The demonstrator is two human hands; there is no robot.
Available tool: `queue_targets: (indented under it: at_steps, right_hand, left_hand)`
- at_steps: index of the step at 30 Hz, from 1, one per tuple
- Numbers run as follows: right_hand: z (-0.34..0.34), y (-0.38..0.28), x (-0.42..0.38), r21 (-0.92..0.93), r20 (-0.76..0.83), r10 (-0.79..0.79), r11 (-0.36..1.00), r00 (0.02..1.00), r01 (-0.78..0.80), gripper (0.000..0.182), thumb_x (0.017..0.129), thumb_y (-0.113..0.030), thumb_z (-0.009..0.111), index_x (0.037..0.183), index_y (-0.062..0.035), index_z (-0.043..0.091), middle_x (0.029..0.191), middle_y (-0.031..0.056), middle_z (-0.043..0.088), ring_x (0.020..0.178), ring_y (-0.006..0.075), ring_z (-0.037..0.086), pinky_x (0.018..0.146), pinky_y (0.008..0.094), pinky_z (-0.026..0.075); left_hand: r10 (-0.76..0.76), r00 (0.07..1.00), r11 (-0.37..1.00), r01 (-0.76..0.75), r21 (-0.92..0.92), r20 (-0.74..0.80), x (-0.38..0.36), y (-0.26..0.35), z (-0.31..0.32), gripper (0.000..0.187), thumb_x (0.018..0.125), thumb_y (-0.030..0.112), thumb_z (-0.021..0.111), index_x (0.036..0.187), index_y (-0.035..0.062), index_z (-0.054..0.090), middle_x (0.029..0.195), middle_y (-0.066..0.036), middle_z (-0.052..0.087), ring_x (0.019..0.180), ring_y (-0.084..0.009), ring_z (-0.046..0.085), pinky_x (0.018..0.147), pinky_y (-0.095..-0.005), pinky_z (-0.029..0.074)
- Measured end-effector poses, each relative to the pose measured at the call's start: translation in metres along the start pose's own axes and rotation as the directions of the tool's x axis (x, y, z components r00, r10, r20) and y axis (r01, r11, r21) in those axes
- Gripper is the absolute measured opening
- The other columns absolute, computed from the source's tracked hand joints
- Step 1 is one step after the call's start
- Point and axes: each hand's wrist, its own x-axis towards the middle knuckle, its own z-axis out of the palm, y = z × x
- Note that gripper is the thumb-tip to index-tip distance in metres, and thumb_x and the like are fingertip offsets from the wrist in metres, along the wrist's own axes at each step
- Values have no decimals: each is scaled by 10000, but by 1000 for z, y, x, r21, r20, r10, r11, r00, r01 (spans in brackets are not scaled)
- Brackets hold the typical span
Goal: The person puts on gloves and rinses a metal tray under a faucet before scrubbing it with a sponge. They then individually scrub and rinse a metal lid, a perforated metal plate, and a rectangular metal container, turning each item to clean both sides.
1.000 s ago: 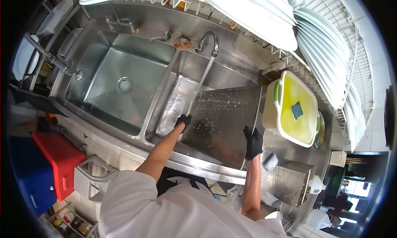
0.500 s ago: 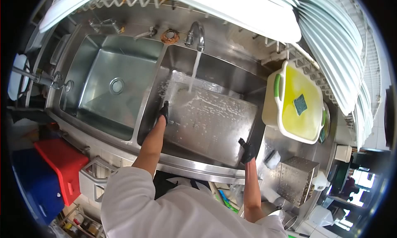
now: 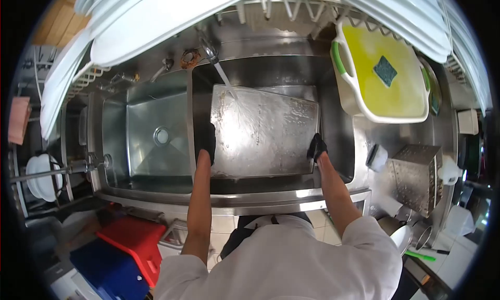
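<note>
A wide, flat metal tray [image 3: 265,136] is held in the right-hand sink basin [image 3: 336,97], wet and shiny on its upper face. My left hand [image 3: 208,144], in a black glove, grips the tray's left edge; its fingers are partly hidden. On the opposite edge my right hand [image 3: 316,147], also gloved in black, is closed around the rim. Water from the tap [image 3: 209,51] pours onto the tray's far left part and spreads over it.
Left lies a second sink basin [image 3: 161,112] with a drain. A white tub [image 3: 351,94] of yellow liquid, with a green scouring pad [image 3: 385,71] in it, stands right. Nearby are a box grater [image 3: 416,177] and a brush [image 3: 377,158]. White plates [image 3: 156,26] overhang the far side.
The tray has turned straighter in the sink, both hands moving with it. The white suds on its face are mostly gone. My view has swung round.
</note>
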Motion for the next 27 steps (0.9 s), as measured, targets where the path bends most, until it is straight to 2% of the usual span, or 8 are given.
queue_targets:
  at_steps: [1, 4, 10, 12, 14, 18, 23, 27]
  right_hand:
    - [5, 5, 6, 21, 4, 20, 1000, 1000, -20, 460, 922, -503, 513, 564, -240, 395, 463, -24, 340, 347, 179, 330, 362, 360, 280]
    - [5, 36, 36, 28, 2, 30, 999, 1000, -30, 445, 878, -534, 576, 577, -232, 450, 465, -15, 373, 330, 185, 335, 338, 358, 272]
    - [8, 51, 49, -311, 52, 174, 939, 983, -150, 339, 892, -465, 556, 770, -162, 648, 659, 31, 567, 576, 200, 553, 527, 404, 438]
    - [15, 39, 24, -664, 32, 104, 745, 994, -57, 365, 913, -429, 495, 946, -115, 679, 894, 66, 667, 839, 228, 632, 741, 412, 485]
    - [-1, 51, 40, -789, 614, -310, -246, 726, 563, 230, 913, -287, 505, 916, -109, 651, 782, 64, 627, 648, 238, 612, 575, 378, 474]
    - [14, 34, 13, -979, 127, -91, 150, 988, 140, 329, 944, -277, 420, 1025, -71, 663, 1133, 137, 662, 1034, 290, 639, 830, 399, 495]
    - [-31, 41, 27, -764, 609, -341, -497, 716, 412, 242, 842, -164, 503, 981, -87, 685, 937, 154, 691, 866, 289, 680, 742, 384, 525]
    - [0, -4, -54, -704, 549, -224, -643, 805, 301, 324, 919, -261, 425, 1004, -57, 661, 994, 188, 679, 934, 331, 662, 806, 438, 520]
  left_hand:
    - [101, 992, 987, -90, 131, -82, 11, -19, -3, 428, 960, 441, 430, 1044, 61, 609, 901, -51, 622, 792, -164, 563, 711, -342, 444]
    - [87, 995, 908, -59, 416, -47, -61, 66, -23, 410, 942, 417, 450, 1064, 51, 588, 818, -107, 629, 725, -210, 583, 667, -354, 450]
    - [234, 972, 802, -180, 570, -23, -115, 90, -36, 359, 927, 363, 482, 1062, 39, 556, 881, -249, 634, 875, -452, 596, 746, -506, 463]
    - [254, 967, 802, -207, 560, -7, -127, 88, -36, 342, 927, 341, 490, 1057, 31, 550, 909, -272, 626, 911, -473, 579, 761, -521, 456]
    - [392, 920, 750, -321, 578, 2, -137, 87, -36, 306, 916, 313, 540, 968, 12, 553, 759, -132, 586, 666, -224, 551, 625, -375, 443]
    - [172, 985, 913, -167, 372, 20, -161, 107, -38, 331, 905, 296, 544, 1014, -17, 565, 875, -163, 629, 764, -261, 573, 707, -393, 454]
    - [173, 983, 935, -185, 303, 66, -159, 93, -53, 270, 918, 215, 585, 1039, -25, 562, 839, -84, 589, 731, -174, 510, 673, -317, 437]
    - [187, 978, 947, -204, 249, 91, -161, 85, -73, 277, 900, 221, 587, 1023, -27, 570, 834, -77, 592, 739, -172, 551, 656, -324, 447]
